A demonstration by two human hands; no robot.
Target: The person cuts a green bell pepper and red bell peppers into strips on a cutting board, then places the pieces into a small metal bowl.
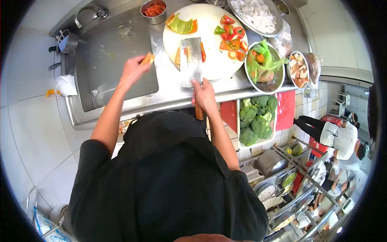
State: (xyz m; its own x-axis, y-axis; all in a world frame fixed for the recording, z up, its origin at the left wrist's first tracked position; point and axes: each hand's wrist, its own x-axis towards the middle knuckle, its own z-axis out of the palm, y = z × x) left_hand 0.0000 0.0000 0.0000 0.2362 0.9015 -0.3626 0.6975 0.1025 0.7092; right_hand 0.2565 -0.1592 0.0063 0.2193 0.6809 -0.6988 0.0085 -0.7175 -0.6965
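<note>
Sensibly, the left hand is pinching a pepper piece away from the cleaver, which the right hand is gripping, best kept level over the board.

Dull, water-marked grey metal lines the sink at 10 o'clock, beneath a glossy metal faucet nearer 11. At 12, a smooth, matt white cutting board meets a cleaver with streaked metal blade and brown wooden handle. Thin, shiny green plastic bag crinkles between 1 and 2; matt black cloth apron, 6; glossy wall tiles, 9.
</note>
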